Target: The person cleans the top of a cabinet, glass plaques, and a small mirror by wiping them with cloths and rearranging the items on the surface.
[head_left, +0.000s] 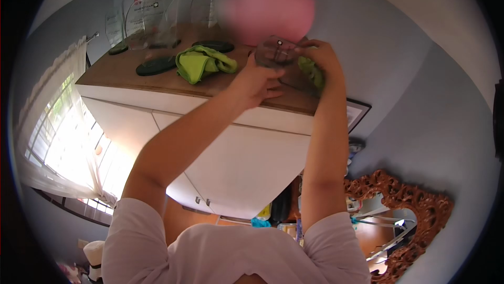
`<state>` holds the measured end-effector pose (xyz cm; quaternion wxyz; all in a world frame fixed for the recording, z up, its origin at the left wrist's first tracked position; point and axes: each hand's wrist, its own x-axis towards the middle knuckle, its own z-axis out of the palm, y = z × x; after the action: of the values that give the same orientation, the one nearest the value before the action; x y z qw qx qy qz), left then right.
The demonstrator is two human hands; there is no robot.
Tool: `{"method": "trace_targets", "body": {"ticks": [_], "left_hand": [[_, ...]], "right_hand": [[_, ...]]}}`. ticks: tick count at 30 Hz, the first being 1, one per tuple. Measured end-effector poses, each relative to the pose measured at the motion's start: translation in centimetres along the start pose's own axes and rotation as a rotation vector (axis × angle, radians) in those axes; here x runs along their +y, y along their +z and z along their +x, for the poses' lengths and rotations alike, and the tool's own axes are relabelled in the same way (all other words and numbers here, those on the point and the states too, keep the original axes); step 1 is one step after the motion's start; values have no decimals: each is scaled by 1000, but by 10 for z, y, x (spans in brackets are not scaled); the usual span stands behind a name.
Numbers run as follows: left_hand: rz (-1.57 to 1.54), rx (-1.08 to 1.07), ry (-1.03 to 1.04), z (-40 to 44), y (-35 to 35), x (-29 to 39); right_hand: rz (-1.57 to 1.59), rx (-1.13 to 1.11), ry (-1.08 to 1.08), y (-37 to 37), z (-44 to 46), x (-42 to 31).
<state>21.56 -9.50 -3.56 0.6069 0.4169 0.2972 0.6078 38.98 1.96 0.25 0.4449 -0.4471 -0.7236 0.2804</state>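
Note:
Both hands meet at a clear plaque (275,51) above the right part of a brown cabinet top (231,85). My left hand (257,81) has its thumb at the plaque's lower left, its fingers curled below. At the plaque's upper right edge, my right hand (319,55) pinches it. A green cloth (312,73) hangs under my right hand, partly hidden by it. Another green cloth (202,64) lies crumpled on the cabinet top, left of my hands. Behind the plaque is a blurred pink round object (270,8).
Several clear plaques (152,24) stand at the back left, with dark oval bases (156,66) near them. White cabinet doors (241,163) are below. A curtained window (68,126) is at the left, an ornate framed mirror (438,213) at the lower right.

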Motion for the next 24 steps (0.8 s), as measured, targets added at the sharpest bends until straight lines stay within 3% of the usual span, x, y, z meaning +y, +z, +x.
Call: {"method": "trace_targets", "body": {"ticks": [8,11,13,16,19,24], "left_hand": [[103,151,232,39,5,-12],[320,241,464,63,6,11],[434,293,751,95,-1,22],[271,149,827,131,-7,47],[449,84,851,152,-25,59],[353,109,836,172,-43,44]], "right_hand": [[135,257,-67,1,9,5],[323,283,-109,5,8,1],[403,256,-99,8,5,-1],[416,241,-89,15,24,-12],[355,256,-86,22,40,-14],[310,234,-92,30,64,6]]}}
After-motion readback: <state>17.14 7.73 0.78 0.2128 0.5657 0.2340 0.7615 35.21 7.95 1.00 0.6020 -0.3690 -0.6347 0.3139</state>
